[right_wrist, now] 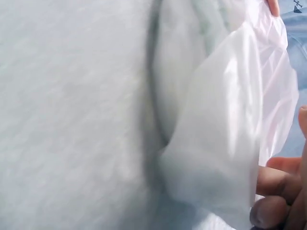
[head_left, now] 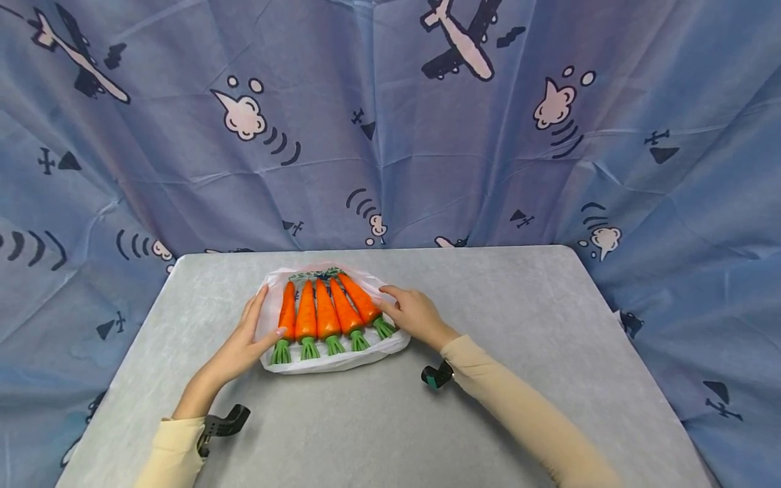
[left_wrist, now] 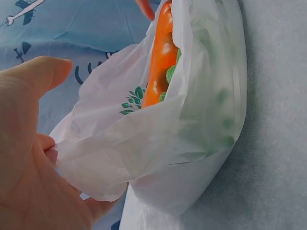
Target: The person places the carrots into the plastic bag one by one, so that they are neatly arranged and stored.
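Observation:
A white plastic bag (head_left: 335, 366) lies on the table with its mouth spread open upward. Inside it several orange carrots (head_left: 327, 308) with short green tops lie side by side, tops toward me. At the bag's left side rests my left hand (head_left: 241, 349), fingers extended along the outside and thumb near the leftmost carrot. In the left wrist view that thumb stands apart from the bag film (left_wrist: 144, 148). My right hand (head_left: 421, 315) touches the right rim. In the right wrist view, its fingers (right_wrist: 278, 184) are against the bag's outer side, partly hidden by the film.
The light grey table (head_left: 518, 325) extends around the bag on all sides. Behind it hangs a blue curtain (head_left: 329, 176) printed with planes and clouds. Each wrist wears a small black camera, one on the left (head_left: 226, 421) and one on the right (head_left: 436, 375).

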Motion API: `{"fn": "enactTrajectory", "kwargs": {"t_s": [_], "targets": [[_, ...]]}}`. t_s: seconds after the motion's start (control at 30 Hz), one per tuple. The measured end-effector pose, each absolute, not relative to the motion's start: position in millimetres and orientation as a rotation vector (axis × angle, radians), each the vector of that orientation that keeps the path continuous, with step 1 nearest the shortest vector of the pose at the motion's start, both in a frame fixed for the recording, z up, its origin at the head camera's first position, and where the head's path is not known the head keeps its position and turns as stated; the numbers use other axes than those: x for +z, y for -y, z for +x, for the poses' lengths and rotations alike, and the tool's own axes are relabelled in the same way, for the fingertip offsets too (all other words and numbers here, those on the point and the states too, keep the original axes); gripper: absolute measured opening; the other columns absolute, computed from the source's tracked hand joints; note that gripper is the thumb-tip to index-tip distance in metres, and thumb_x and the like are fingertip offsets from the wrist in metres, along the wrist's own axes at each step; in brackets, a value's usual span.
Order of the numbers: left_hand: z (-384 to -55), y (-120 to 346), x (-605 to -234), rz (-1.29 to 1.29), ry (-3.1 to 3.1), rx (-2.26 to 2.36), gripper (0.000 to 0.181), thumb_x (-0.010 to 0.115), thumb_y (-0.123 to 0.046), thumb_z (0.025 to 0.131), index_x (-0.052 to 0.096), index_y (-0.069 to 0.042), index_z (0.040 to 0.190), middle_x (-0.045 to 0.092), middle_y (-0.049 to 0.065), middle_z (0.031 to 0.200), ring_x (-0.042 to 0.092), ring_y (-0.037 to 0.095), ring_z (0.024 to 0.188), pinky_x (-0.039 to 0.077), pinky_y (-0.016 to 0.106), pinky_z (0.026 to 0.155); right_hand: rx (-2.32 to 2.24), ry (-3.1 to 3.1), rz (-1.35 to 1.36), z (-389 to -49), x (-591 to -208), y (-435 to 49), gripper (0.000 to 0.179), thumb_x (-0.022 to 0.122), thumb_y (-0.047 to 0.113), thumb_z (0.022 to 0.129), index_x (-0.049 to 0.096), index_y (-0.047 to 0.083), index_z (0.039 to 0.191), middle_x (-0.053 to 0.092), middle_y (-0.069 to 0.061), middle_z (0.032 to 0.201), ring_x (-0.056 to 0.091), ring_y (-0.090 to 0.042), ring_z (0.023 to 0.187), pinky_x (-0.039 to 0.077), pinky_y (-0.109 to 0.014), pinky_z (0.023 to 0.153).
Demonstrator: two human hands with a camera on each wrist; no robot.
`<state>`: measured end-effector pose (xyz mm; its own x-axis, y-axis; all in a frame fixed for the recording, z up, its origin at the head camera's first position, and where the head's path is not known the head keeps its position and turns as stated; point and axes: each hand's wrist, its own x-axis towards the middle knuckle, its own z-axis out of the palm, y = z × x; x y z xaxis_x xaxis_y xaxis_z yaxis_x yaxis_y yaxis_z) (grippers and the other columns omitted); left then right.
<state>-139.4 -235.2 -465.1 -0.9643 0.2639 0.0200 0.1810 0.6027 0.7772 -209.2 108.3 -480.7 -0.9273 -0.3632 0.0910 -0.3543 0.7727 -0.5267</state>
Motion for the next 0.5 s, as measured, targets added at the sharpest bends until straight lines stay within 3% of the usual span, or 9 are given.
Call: {"fn": "enactTrajectory", "kwargs": {"t_s": [0.3, 0.5], "targets": [[-139.2, 234.6, -464.5, 0.371, -2.720, 1.309, 0.093, 0.062, -0.032, 0.097, -0.006, -0.022, 0.160, 0.001, 0.022, 0.165, 0.010, 0.051, 0.150, 0.016, 0.075, 0.113, -1.104, -2.914, -0.599, -202.8, -480.0, -116.5, 0.048, 0.050, 0.045, 0.102, 0.058, 0.013, 0.137, 0.051, 0.006, 0.048, 0.046, -0.007, 0.042, 0.037, -0.024, 0.046], [-137.0, 234.8, -462.5, 0.379, -2.731, 1.290, 0.093, 0.062, -0.031, 0.098, -0.006, -0.023, 0.161, 0.002, 0.022, 0.165, 0.012, 0.052, 0.149, 0.018, 0.075, 0.112, -1.307, -2.798, -0.596, -200.2, -467.3, -121.9, 0.049, 0.049, 0.045, 0.102, 0.057, 0.013, 0.138, 0.051, 0.001, 0.047, 0.048, -0.012, 0.041, 0.036, -0.024, 0.043]]}}
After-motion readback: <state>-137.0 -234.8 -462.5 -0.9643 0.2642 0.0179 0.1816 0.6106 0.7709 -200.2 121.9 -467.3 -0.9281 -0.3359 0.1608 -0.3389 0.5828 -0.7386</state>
